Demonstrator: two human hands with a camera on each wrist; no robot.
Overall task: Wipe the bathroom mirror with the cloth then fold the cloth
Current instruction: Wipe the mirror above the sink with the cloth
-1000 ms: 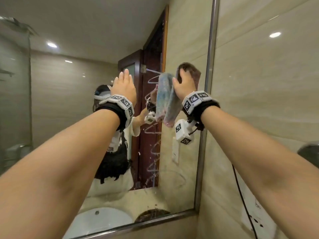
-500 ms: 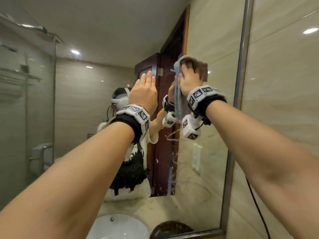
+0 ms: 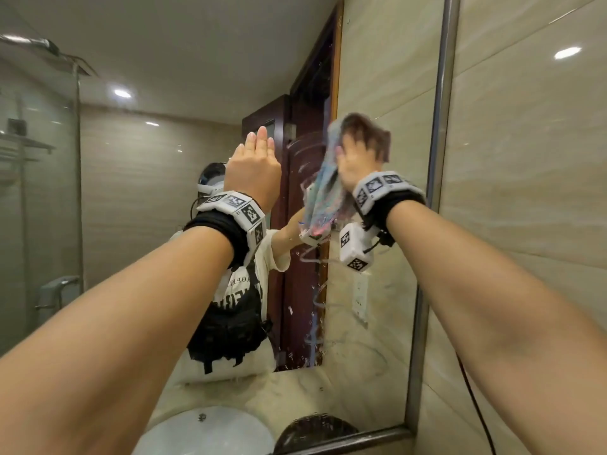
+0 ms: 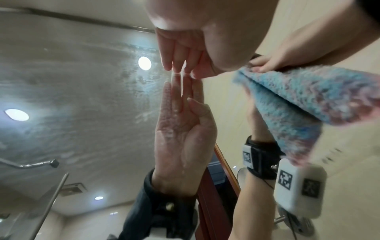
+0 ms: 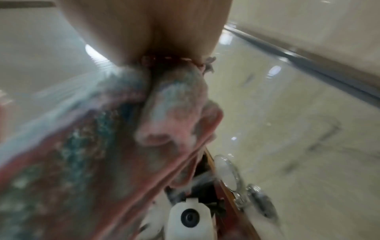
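Note:
The bathroom mirror (image 3: 147, 192) fills the left and middle of the head view, and wavy wet streaks (image 3: 315, 307) run down its glass. My right hand (image 3: 356, 159) holds a fuzzy blue and pink cloth (image 3: 325, 198) bunched against the glass, blurred by motion. The cloth (image 4: 308, 97) hangs in a fold below the fingers, and it fills the right wrist view (image 5: 82, 146) under the palm. My left hand (image 3: 254, 165) is raised just left of the cloth. Its straight fingertips (image 4: 176, 53) meet their reflection on the glass.
The mirror's metal frame (image 3: 440, 159) runs down just right of the cloth, with a tiled wall (image 3: 525, 192) beyond it. A black cable (image 3: 473, 405) hangs on that wall. A white basin (image 3: 203, 431) and a dark round object (image 3: 315, 428) are reflected at the bottom.
My right hand has swept the cloth to the left, away from the mirror's right frame, and now blurs in motion. The left hand stays flat on the glass.

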